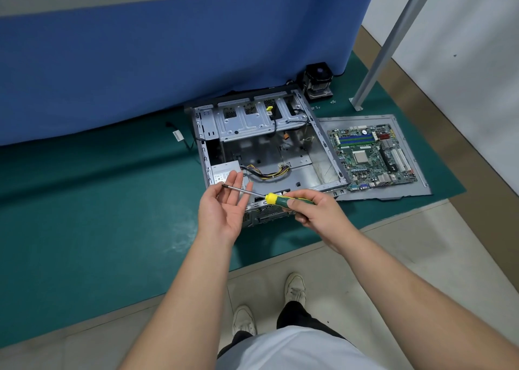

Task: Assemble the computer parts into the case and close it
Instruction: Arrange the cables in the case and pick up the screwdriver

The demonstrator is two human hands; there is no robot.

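An open grey computer case (317,142) lies on a green mat, with a drive cage at its far end and a power supply (224,173) with yellow and black cables inside. A green motherboard (370,154) rests on the grey side panel (415,190) to the right of the case. A black CPU cooler (318,81) stands behind the case. My right hand (314,209) grips the green and yellow handle of a screwdriver (273,198). Its shaft points left across my left hand (224,209), which is held palm up with straight fingers above the case's near end.
A blue cloth-covered table (168,55) runs behind the case. A grey metal leg (379,58) stands at the right, with small screws (323,105) on the green mat (84,215) near it. A loose cable with a white tag (178,136) lies left of the case. My feet stand on the tiled floor.
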